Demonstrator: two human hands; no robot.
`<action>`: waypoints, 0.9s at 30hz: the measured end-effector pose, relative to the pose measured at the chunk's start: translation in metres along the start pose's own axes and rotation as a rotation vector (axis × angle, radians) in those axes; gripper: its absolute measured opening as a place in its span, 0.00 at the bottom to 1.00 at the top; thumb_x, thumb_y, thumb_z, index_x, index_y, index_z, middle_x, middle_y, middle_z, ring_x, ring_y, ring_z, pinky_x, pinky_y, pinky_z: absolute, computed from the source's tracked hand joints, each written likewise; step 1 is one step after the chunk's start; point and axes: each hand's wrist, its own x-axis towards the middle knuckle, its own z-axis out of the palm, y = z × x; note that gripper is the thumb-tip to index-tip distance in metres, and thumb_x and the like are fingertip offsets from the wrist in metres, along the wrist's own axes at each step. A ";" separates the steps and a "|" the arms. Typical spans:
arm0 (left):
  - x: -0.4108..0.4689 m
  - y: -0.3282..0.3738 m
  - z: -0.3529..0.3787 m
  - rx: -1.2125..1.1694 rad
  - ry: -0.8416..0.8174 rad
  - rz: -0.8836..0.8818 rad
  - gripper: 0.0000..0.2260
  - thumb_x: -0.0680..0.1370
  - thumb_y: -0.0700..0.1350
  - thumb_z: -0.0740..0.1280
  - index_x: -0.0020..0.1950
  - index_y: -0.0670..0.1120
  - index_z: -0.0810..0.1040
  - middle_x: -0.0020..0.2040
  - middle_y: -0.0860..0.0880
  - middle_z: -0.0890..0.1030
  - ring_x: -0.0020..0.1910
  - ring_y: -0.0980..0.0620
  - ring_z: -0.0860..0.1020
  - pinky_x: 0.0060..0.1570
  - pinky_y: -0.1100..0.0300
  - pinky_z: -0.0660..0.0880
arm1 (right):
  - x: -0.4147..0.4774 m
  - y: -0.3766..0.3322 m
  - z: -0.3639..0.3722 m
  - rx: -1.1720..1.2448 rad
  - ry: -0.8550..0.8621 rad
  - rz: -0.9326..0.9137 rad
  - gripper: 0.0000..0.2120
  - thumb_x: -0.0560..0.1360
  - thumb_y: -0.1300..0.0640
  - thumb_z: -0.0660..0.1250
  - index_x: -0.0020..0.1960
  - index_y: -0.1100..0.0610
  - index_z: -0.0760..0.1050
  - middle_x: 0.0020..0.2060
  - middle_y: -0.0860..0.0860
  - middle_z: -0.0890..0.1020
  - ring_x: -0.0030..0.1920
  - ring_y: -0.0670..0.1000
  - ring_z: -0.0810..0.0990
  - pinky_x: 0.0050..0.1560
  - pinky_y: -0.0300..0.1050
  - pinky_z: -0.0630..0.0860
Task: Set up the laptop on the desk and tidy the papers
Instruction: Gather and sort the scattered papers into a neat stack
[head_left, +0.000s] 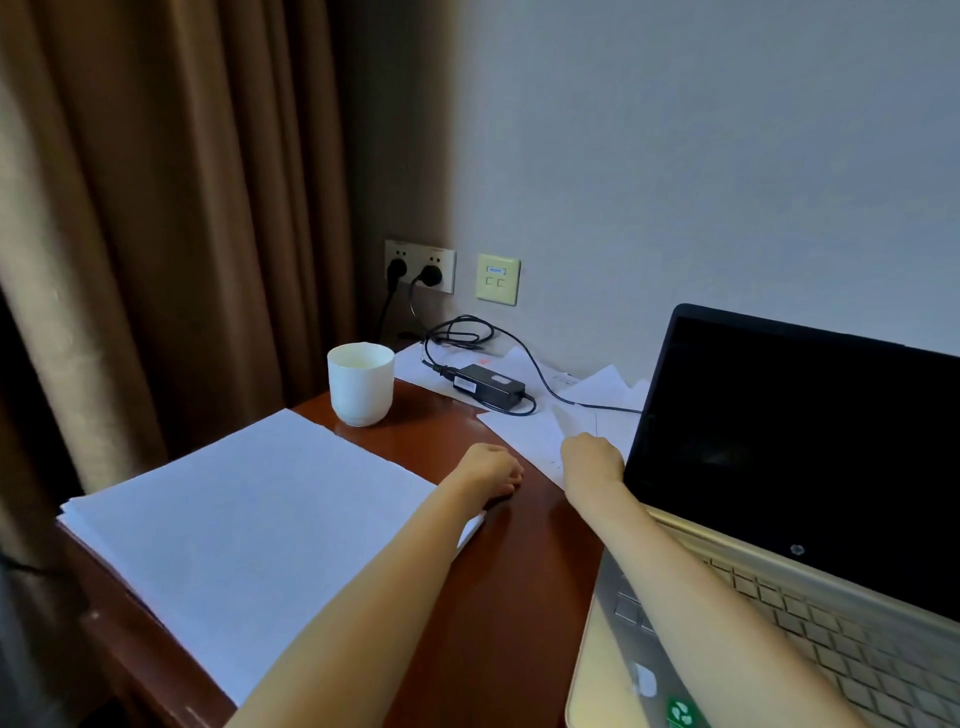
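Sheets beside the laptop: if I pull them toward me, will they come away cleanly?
Probably floppy: thin sheets, one corner lifted. Likely to snag, since the charger sits on the far ones and its cable crosses them. They seem to run behind the laptop, so pulling may tear them.
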 end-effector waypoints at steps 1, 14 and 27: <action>0.003 0.000 0.001 -0.015 0.015 0.000 0.15 0.80 0.32 0.56 0.34 0.43 0.67 0.33 0.48 0.71 0.31 0.56 0.70 0.31 0.69 0.69 | 0.000 0.001 0.000 0.003 0.010 0.007 0.16 0.74 0.71 0.61 0.61 0.62 0.73 0.60 0.56 0.75 0.61 0.56 0.75 0.54 0.44 0.74; 0.003 0.013 0.031 -0.148 -0.102 -0.058 0.09 0.79 0.33 0.56 0.39 0.39 0.68 0.39 0.42 0.75 0.38 0.49 0.75 0.40 0.60 0.74 | -0.004 0.012 -0.020 -0.123 -0.065 -0.149 0.16 0.80 0.54 0.53 0.63 0.58 0.71 0.63 0.56 0.74 0.63 0.57 0.73 0.64 0.50 0.64; 0.018 0.026 0.056 -0.058 -0.173 -0.131 0.02 0.78 0.36 0.60 0.49 0.37 0.70 0.42 0.42 0.75 0.42 0.47 0.76 0.46 0.58 0.76 | -0.017 0.036 -0.025 -0.559 -0.225 -0.340 0.21 0.80 0.56 0.53 0.73 0.53 0.60 0.68 0.53 0.69 0.70 0.53 0.65 0.72 0.50 0.50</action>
